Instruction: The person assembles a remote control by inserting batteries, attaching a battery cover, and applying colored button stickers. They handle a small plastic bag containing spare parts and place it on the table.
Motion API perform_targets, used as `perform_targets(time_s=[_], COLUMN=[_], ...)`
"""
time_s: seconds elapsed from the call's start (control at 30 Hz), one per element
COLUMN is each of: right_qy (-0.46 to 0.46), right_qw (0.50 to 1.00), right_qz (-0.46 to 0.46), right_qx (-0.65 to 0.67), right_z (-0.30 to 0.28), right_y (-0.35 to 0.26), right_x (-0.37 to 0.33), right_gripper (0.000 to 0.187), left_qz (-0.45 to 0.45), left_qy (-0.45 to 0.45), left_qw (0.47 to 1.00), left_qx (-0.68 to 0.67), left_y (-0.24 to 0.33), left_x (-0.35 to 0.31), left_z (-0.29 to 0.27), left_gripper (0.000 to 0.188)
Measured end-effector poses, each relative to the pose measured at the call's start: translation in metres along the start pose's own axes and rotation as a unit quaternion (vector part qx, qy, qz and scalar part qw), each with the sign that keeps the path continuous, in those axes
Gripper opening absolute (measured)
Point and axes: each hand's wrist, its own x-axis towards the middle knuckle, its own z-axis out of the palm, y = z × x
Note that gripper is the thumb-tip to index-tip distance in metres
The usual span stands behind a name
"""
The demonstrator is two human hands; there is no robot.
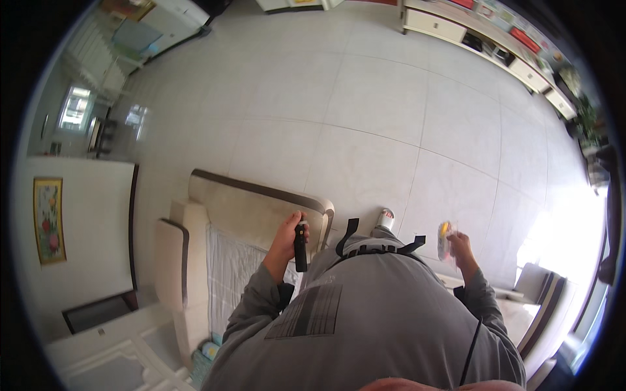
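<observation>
My left hand (285,238) is closed round a slim black handheld device (300,251), held upright beside the sofa arm. Its exact kind is not clear from here. On the other side of my body, my right hand (460,246) grips a small clear plastic package (445,242) with something yellow and a bit of red showing in it. What is inside is too small to make out. The cream sofa arm (254,203) with a dark brown trim lies just past my left hand.
A sofa seat (236,280) with a grey cover is at my left. Pale floor tiles (365,98) stretch ahead. A long low cabinet (435,26) with drawers runs along the far right. Another cream seat (544,306) is at my right. My shoe (386,217) shows below.
</observation>
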Motion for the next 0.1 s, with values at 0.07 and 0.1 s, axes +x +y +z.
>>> perform_targets(time_s=[0.07,0.1], right_qy=[-0.04,-0.045], right_qw=[0.997,0.995], right_qz=[-0.042,-0.06], right_qx=[-0.046,-0.059], right_z=[0.011,0.021], right_y=[-0.057,-0.084], right_x=[0.033,0.049], right_gripper=[0.025,0.025], left_qz=[0.016,0.02], left_qy=[0.029,0.039], left_qw=[0.999,0.998], left_qx=[-0.023,-0.044], left_y=[0.005,0.008], left_x=[0.008,0.011], left_z=[0.005,0.008], left_gripper=[0.028,0.028])
